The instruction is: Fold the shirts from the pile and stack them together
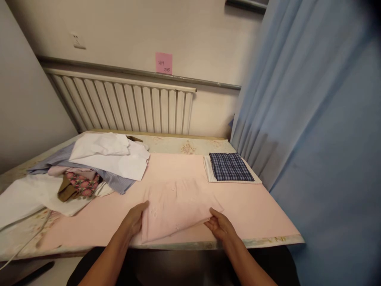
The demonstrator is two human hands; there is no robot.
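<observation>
A folded pale pink garment (178, 206) lies on the pink cloth (253, 206) that covers the table, close to the front edge. My left hand (134, 220) rests on the garment's left edge with the fingers curled over the fabric. My right hand (220, 225) is at the garment's lower right corner, fingers pinching the fabric there. Both forearms reach in from the bottom of the view.
A loose heap of clothes (98, 167), white, blue-striped, floral and brown, lies at the left. A folded plaid piece (230, 167) sits on folded white cloth at the back right. A radiator (125, 105) runs along the wall. A blue curtain (312, 131) hangs at the right.
</observation>
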